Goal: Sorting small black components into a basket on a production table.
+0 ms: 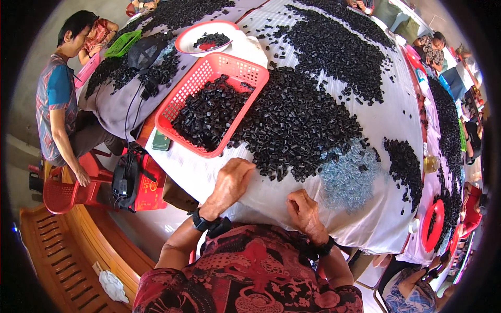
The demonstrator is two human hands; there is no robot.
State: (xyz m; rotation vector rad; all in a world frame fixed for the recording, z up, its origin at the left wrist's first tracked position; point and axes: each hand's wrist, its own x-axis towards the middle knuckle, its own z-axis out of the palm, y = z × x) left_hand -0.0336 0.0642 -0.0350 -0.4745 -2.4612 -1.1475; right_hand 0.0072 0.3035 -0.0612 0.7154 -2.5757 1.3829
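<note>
Curls fingers of left hand (232, 182) and right hand (304, 211) at near edge of surface (190, 172); cannot tell if grasping anything. Has black pieces (300, 117) at one o'clock from hands, red basket (229, 65) at eleven, probably for easy reach.

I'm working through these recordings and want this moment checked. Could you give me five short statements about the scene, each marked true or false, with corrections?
1. The red basket contains black pieces. True.
2. The left hand is inside the red basket. False: it is outside, over the white table covering.
3. The clear, bluish pile lies to the left of the red basket. False: it lies to the right.
4. Both wrists wear something dark, the left one a watch-like band. True.
5. The white bowl beyond the red basket holds only clear pieces. False: black pieces show in it.
</note>
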